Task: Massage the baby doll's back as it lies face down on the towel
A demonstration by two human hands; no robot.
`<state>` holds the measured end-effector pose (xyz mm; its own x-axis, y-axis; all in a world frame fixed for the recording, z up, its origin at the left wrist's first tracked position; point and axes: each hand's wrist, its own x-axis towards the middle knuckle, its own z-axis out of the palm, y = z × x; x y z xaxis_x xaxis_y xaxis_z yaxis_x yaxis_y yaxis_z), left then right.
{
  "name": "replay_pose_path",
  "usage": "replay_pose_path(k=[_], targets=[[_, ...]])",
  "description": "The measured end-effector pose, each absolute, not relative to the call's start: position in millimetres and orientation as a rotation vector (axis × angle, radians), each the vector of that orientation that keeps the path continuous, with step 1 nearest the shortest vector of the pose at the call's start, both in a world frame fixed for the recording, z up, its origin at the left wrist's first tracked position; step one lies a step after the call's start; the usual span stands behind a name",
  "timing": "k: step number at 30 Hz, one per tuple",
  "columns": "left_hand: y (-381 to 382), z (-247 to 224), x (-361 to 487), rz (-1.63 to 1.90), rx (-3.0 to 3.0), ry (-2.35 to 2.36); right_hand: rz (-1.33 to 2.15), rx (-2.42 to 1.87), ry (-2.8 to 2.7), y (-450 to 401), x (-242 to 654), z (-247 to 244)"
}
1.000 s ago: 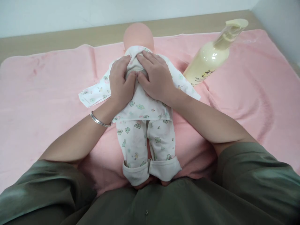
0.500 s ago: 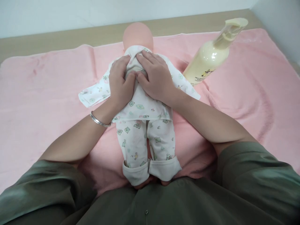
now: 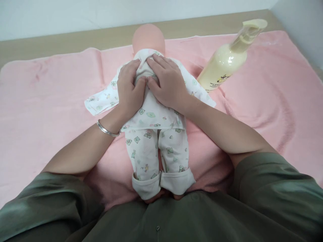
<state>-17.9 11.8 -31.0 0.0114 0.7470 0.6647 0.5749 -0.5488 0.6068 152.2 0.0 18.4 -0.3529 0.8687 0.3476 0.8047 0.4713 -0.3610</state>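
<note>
A baby doll lies face down, its bald head at the far end and its feet against my clothing. It wears a white printed top and matching trousers with turned-up cuffs. My left hand rests flat on the left side of the doll's upper back. On the right side, my right hand lies flat with fingers stretched toward the shoulder. The thumbs almost meet over the spine, where the cloth is wrinkled. Both hands touch the top without gripping it.
A pale yellow pump bottle stands on the right, close to the doll's sleeve. Beneath everything spreads a pink blanket, creased on the right. Behind it are a wooden edge and a pale wall.
</note>
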Motion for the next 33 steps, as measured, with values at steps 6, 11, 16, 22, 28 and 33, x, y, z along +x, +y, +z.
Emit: replay_pose_path(k=[6, 11, 16, 22, 28, 33], targets=[[10.3, -27.5, -16.8, 1.541, 2.071, 1.418, 0.271, -1.376, -2.194, 10.8, 151.2, 10.9], [9.7, -26.1, -17.4, 1.468, 2.086, 1.445, 0.260, -1.359, -2.177, 8.1, 150.8, 12.2], [10.8, -26.7, -18.4, 1.386, 2.063, 1.456, 0.235, -1.371, -2.182, 6.1, 150.3, 14.6], [8.8, -24.5, -17.2, 1.417, 2.093, 1.484, 0.224, -1.382, -2.185, 6.6, 149.9, 15.2], [7.1, -22.7, -16.2, 1.394, 2.064, 1.499, 0.144, -1.406, -2.215, -0.1, 150.2, 18.3], [5.2, -21.2, -14.5, 1.485, 2.031, 1.436, 0.157, -1.390, -2.174, 8.8, 150.2, 9.3]])
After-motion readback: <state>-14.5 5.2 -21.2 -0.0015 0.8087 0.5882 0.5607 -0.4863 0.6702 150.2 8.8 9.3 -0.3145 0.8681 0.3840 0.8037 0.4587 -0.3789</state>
